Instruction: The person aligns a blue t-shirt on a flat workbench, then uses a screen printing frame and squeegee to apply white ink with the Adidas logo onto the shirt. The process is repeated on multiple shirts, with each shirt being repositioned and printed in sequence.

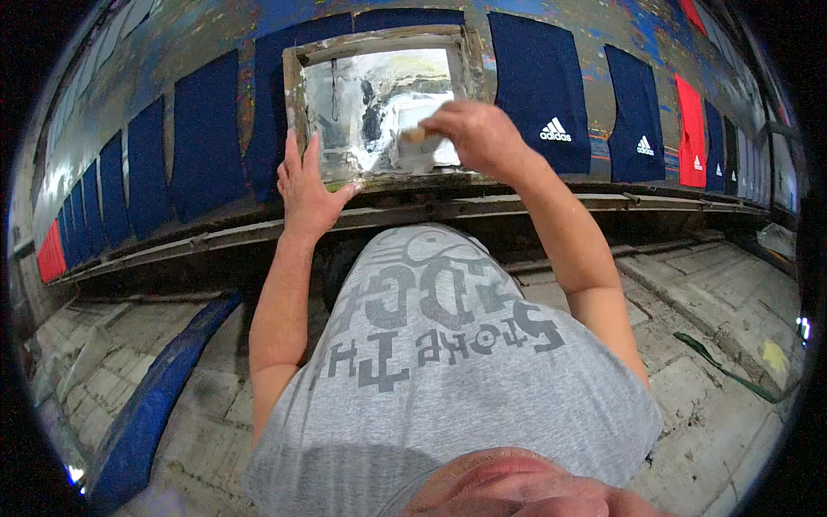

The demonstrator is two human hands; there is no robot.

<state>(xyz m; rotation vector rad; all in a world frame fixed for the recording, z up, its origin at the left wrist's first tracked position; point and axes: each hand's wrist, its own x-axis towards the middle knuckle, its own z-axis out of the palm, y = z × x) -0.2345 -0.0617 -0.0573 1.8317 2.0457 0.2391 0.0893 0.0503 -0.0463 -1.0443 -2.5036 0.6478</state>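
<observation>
Over scrn (342,103) | tool (415,135) in R fingers (443,119) | L fingers (293,152) on frame (293,93) cnr

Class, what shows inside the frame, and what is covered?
Inside the frame, white smears, dark patches and a blurred tool show; whatever is under the right hand cannot be seen.

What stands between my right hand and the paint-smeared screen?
Only the blurred tool that your right hand grips over the screen; nothing else visible is in the way. Your left hand is aside, at the frame.
</observation>
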